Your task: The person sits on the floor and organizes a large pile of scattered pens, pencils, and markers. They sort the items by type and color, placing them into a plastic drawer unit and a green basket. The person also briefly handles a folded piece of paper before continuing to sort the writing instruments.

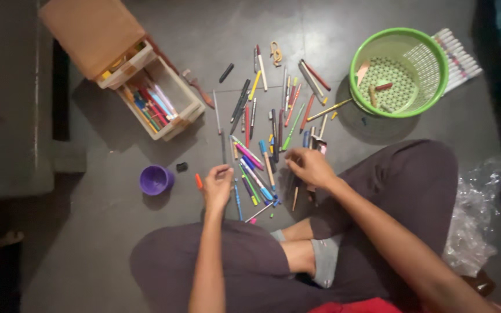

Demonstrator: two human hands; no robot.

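Note:
I sit cross-legged on a grey floor with a scatter of pens and markers point(268, 124) spread in front of my knees. My left hand point(218, 186) hovers at the near left edge of the scatter, fingertips pinched together near a thin dark pen; whether it grips anything is unclear. An orange cap or short marker point(199, 181) lies just left of it. My right hand point(310, 167) rests with curled fingers over the near right part of the pile, touching pens beneath it.
A wooden box point(156, 99) holding several pens stands open at the far left. A small purple cup point(156, 179) sits left of my left hand. A green plastic basket point(399, 71) stands far right beside a marker set point(461, 55). Clear plastic wrap point(478, 220) lies at right.

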